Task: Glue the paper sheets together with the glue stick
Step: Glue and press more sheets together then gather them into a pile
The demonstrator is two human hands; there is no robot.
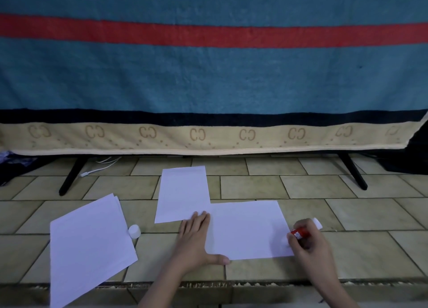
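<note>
The glue stick [301,233] lay in the right hand [310,245], fingers curled round its red barrel, its long axis tilted up and to the right, its white tip down on the right edge of the near sheet [249,230]. That sheet lay lengthwise across the tiled floor [361,212], its left end pinned under the flat, spread left hand [194,236]. The far sheet [183,194] lay upright just beyond, its near corner beside the left fingertips. The white cap [134,231] stood left of the hands, beside the stack [89,242] of spare paper.
</note>
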